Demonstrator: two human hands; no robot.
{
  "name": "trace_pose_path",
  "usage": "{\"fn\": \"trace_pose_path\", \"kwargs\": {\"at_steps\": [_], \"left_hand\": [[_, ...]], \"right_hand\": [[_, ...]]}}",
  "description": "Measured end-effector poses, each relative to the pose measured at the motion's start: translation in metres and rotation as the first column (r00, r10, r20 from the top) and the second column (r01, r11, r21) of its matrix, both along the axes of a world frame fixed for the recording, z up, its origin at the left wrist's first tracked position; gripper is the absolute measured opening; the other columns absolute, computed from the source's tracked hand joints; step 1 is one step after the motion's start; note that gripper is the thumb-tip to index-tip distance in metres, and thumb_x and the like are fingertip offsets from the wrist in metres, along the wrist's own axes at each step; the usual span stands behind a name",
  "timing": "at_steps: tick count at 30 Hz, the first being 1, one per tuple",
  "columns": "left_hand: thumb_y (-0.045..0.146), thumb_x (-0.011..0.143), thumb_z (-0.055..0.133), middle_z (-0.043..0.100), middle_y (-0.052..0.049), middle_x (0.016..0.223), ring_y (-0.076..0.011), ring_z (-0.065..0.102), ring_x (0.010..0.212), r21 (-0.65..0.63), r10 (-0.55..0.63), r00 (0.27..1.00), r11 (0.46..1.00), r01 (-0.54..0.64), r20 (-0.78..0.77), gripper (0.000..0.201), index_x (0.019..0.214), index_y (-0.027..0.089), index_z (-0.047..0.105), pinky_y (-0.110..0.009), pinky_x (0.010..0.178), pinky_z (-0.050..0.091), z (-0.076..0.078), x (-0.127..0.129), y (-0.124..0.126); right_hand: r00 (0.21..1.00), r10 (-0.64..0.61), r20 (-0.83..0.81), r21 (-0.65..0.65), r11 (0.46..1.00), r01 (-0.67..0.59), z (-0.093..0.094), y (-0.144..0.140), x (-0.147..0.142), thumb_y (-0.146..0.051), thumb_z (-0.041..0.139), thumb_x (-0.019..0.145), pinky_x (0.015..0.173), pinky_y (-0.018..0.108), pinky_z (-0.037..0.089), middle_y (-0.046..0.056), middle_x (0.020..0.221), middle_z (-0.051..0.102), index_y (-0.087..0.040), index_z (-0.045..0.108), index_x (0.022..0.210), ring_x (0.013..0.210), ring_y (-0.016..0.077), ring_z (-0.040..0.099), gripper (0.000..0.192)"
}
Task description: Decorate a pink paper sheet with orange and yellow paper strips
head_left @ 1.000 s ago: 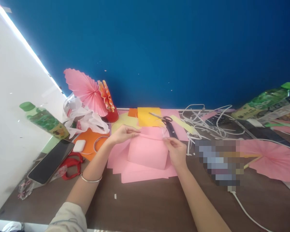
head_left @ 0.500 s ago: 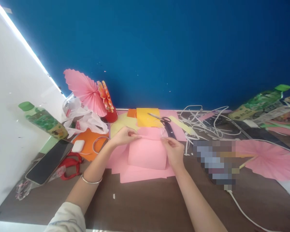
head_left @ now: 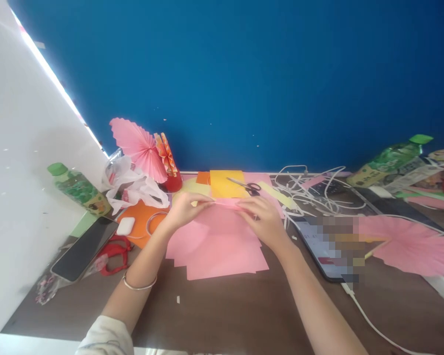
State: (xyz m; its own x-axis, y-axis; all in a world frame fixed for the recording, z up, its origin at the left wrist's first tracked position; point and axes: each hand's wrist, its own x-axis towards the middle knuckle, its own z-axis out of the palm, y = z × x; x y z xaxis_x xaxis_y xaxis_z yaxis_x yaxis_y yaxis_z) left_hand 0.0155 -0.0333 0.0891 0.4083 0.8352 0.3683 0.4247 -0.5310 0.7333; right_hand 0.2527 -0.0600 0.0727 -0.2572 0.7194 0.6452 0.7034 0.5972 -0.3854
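At the middle of the table, both hands pinch a folded pink paper strip: left hand grips its nine o'clock end, right hand its three o'clock end. Pink sheets lie beneath. Scissors rest at twelve o'clock, a phone at nine.

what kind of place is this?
Likely a home or office desk used for paper crafts: both hands pinch a folded pink paper sheet, black-handled scissors lie on coloured paper, and a pleated pink paper fan stands by the blue wall.
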Motion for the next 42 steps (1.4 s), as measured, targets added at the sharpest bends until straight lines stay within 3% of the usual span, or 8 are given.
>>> {"fn": "trace_pose_path", "kwargs": {"at_steps": [2,5,12,15,18,22,25,42], "left_hand": [[0.034,0.082,0.056,0.069,-0.006,0.093,-0.0164,0.062,0.087,0.215,0.056,0.997,0.974,-0.064,0.044,0.02,0.085,0.021,0.071,-0.027,0.078,0.047,0.0,-0.003,-0.003],[0.029,0.082,0.058,0.068,-0.004,0.088,-0.0136,0.06,0.081,0.492,0.114,0.993,0.863,-0.113,0.027,0.013,0.084,0.024,0.07,-0.026,0.073,0.046,-0.006,-0.011,-0.003],[0.02,0.085,0.053,0.063,-0.005,0.088,-0.0127,0.057,0.076,0.715,0.217,0.931,0.696,0.064,-0.294,0.011,0.086,0.021,0.063,-0.026,0.066,0.042,-0.043,-0.024,-0.016],[0.013,0.088,0.044,0.061,-0.004,0.078,-0.0132,0.057,0.072,0.664,0.204,0.827,0.705,0.247,-0.524,0.017,0.083,0.017,0.06,-0.026,0.064,0.041,-0.065,-0.026,-0.026],[0.008,0.087,0.039,0.058,-0.004,0.076,-0.0136,0.056,0.068,0.545,0.163,0.716,0.766,0.342,-0.679,0.018,0.09,0.015,0.057,-0.027,0.062,0.041,-0.08,-0.027,-0.033],[0.007,0.086,0.042,0.056,-0.003,0.076,-0.0147,0.056,0.065,0.432,0.132,0.617,0.824,0.366,-0.775,0.018,0.099,0.015,0.052,-0.027,0.055,0.04,-0.084,-0.026,-0.036],[0.008,0.085,0.045,0.056,-0.004,0.076,-0.016,0.055,0.064,0.407,0.143,0.571,0.837,0.366,-0.808,0.012,0.089,0.015,0.053,-0.028,0.053,0.039,-0.081,-0.022,-0.036],[0.005,0.085,0.04,0.054,-0.005,0.076,-0.0178,0.053,0.067,0.402,0.147,0.558,0.839,0.366,-0.817,0.016,0.084,0.015,0.052,-0.03,0.054,0.038,-0.084,-0.011,-0.032]], "right_hand": [[0.997,0.034,0.065,0.079,0.996,-0.039,0.013,0.001,-0.003,-0.027,0.058,0.081,0.074,0.037,0.045,0.005,0.082,0.065,-0.024,0.068,0.085,0.079,0.0195,0.058,0.012],[0.986,0.077,0.146,0.149,0.984,-0.099,0.017,-0.001,-0.006,-0.027,0.057,0.082,0.071,0.035,0.044,0.005,0.082,0.064,-0.023,0.068,0.089,0.078,0.0187,0.057,0.013],[0.886,0.015,0.464,0.353,0.914,-0.201,-0.031,-0.01,-0.011,-0.006,0.046,0.085,0.064,0.03,0.038,0.005,0.07,0.061,-0.014,0.064,0.095,0.069,0.0154,0.05,0.022],[0.813,0.057,0.579,0.259,0.933,-0.25,-0.05,-0.015,-0.015,-0.006,0.044,0.086,0.07,0.031,0.039,0.005,0.071,0.058,-0.013,0.063,0.087,0.069,0.0151,0.049,0.02],[0.766,0.087,0.637,0.175,0.951,-0.254,-0.062,-0.019,-0.022,-0.008,0.042,0.088,0.07,0.031,0.038,0.006,0.073,0.056,-0.013,0.061,0.085,0.071,0.016,0.048,0.02],[0.736,0.132,0.664,0.112,0.956,-0.273,-0.066,-0.02,-0.031,-0.008,0.04,0.088,0.068,0.031,0.037,0.005,0.074,0.054,-0.014,0.059,0.086,0.071,0.0162,0.048,0.02],[0.722,0.162,0.672,0.091,0.95,-0.298,-0.067,-0.019,-0.035,-0.008,0.041,0.088,0.065,0.03,0.036,0.005,0.072,0.053,-0.014,0.058,0.08,0.068,0.0161,0.046,0.02],[0.81,0.197,0.552,0.033,0.966,-0.258,-0.075,-0.019,-0.052,-0.006,0.036,0.087,0.065,0.031,0.037,0.006,0.074,0.054,-0.013,0.058,0.078,0.067,0.0164,0.046,0.025]]}}
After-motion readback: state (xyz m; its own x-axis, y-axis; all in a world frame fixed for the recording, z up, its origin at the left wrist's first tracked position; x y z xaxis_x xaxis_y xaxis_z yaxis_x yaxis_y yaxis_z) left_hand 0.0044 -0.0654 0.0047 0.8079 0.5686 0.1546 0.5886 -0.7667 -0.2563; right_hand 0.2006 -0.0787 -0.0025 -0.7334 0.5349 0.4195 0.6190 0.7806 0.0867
